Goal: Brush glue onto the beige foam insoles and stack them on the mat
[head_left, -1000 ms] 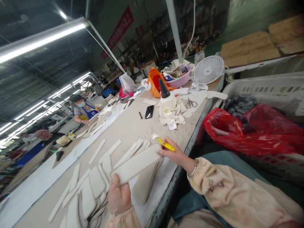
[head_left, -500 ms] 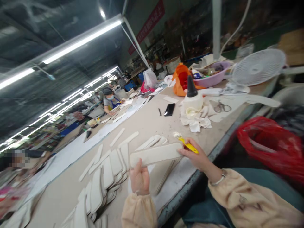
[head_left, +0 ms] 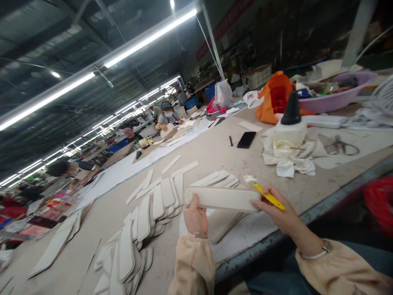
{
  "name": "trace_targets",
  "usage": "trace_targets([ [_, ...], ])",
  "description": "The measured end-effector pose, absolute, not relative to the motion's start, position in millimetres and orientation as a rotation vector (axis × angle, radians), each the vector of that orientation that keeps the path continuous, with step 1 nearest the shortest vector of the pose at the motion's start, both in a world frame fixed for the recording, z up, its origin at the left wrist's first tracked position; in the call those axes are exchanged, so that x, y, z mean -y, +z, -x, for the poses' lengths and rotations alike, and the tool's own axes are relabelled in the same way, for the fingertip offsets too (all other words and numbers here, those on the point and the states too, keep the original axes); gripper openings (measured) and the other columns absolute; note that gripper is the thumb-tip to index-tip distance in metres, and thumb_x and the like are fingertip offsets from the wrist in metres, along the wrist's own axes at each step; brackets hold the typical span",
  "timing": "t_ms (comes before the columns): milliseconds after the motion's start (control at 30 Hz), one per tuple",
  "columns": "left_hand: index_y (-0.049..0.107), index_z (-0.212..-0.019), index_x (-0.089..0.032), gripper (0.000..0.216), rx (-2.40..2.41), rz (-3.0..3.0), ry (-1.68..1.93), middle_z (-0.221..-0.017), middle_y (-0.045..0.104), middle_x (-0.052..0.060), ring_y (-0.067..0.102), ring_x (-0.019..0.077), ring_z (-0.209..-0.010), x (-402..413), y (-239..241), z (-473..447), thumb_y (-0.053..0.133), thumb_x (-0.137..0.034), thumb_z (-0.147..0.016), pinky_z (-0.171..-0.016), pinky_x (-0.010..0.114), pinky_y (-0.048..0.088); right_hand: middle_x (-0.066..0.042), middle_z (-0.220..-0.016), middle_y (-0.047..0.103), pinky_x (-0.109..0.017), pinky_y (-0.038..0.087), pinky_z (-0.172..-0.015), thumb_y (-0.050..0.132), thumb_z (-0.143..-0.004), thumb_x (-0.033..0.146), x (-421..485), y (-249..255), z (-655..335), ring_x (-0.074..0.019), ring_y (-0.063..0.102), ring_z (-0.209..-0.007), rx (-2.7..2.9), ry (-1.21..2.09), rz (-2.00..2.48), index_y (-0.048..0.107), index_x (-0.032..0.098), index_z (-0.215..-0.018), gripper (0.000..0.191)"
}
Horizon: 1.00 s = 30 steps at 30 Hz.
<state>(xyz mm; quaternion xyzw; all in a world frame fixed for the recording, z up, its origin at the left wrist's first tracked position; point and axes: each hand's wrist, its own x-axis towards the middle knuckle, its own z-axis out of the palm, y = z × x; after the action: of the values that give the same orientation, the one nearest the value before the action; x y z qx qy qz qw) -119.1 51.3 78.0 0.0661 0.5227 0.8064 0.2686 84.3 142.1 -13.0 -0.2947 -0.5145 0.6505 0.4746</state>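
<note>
A long off-white strip with rounded corners is held level above the table between my two hands. My left hand pinches its left end, thumb on top. With thumb and fingertips my right hand grips the right end, and a yellow-handled brush is tucked in the same hand. White paste coats the brush's bristles, which point up and left. Below the strip lies a stack of similar pale pieces, partly hidden. Many more strips lie overlapped in a fanned pile to the left.
Beyond my right hand stand a black-capped glue bottle on crumpled cloth, scissors and a phone. An orange bag and a purple basin sit farther back. Co-workers sit at the left and far end.
My view has swung left, so the table, both hands and the strip appear farther right. The strip now tilts down slightly to the right. Both hands keep their grip.
</note>
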Motion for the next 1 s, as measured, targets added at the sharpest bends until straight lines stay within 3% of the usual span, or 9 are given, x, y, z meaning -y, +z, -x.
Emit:
trace_targets([
  [233, 0.063, -0.108, -0.015, 0.025, -1.28, -0.16, 2.102, -0.109, 0.071, 0.009, 0.064, 0.0165, -0.108, -50.3, 81.0, 123.7, 0.05, -0.008, -0.088, -0.095, 0.032, 0.051, 0.006, -0.078, 0.05, -0.021, 0.043, -0.059, 0.076, -0.071, 0.033, -138.9, -5.5, -82.5, -0.0098, 0.049, -0.068, 1.123, 1.666, 0.672, 0.04, 0.024, -0.086, 0.039],
  [433, 0.061, -0.117, -0.015, 0.032, -1.205, -0.094, 2.091, -0.112, 0.07, 0.008, 0.06, 0.0165, -0.115, -56.3, 82.4, 125.4, 0.043, -0.006, -0.092, -0.102, 0.034, 0.046, 0.006, -0.078, 0.046, -0.028, 0.055, -0.06, 0.078, -0.067, 0.036, -138.2, 2.7, -76.1, -0.0093, 0.05, -0.064, 1.031, 1.778, 0.684, 0.039, 0.023, -0.082, 0.043],
  [800, 0.065, -0.112, -0.02, 0.028, -1.151, -0.079, 2.015, -0.107, 0.073, 0.006, 0.064, 0.0186, -0.109, -45.7, 73.4, 119.0, 0.046, -0.012, -0.091, -0.095, 0.035, 0.052, 0.006, -0.072, 0.043, -0.023, 0.048, -0.053, 0.073, -0.071, 0.037, -145.4, -2.2, -85.7, -0.0096, 0.045, -0.059, 1.13, 1.496, 0.763, 0.04, 0.024, -0.08, 0.036],
  [1000, 0.066, -0.106, -0.018, 0.021, -1.349, -0.231, 1.754, -0.103, 0.073, 0.006, 0.067, 0.0189, -0.099, -24.5, 64.3, 126.3, 0.056, -0.019, -0.087, -0.087, 0.032, 0.056, 0.005, -0.072, 0.046, -0.023, 0.046, -0.054, 0.074, -0.071, 0.036, -155.7, -2.8, -94.1, -0.0103, 0.046, -0.061, 1.048, 1.436, 0.779, 0.04, 0.024, -0.08, 0.037],
])
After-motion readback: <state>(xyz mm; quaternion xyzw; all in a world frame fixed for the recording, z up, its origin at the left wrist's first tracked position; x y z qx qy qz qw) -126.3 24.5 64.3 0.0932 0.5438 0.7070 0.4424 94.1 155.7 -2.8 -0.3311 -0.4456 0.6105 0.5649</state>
